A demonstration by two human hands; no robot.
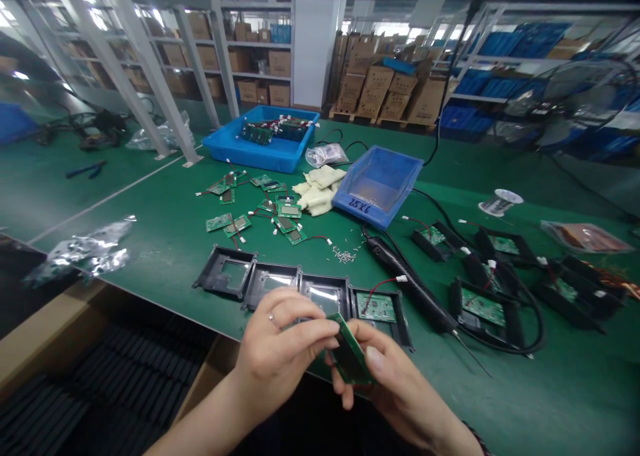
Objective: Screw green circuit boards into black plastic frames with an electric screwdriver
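A green circuit board with a dark display (351,357) is held between both hands over the table's front edge, tilted. My left hand (285,339), wearing a ring, pinches the board's upper left edge. On its right side, my right hand (387,363) grips it with the thumb at the edge and fingers behind. Just beyond the hands stand black frames in a row: an empty one (226,273) at the left, two with clear windows (325,296) partly behind my left hand, and one holding a green board (376,307) with a red wire.
Loose boards (289,211) and small screws (344,255) lie behind the frames. A blue screw bin (377,186), a blue tray (255,153) and yellow cloths (320,189) stand farther back. A black electric screwdriver (410,283) and filled frames (487,309) are at the right.
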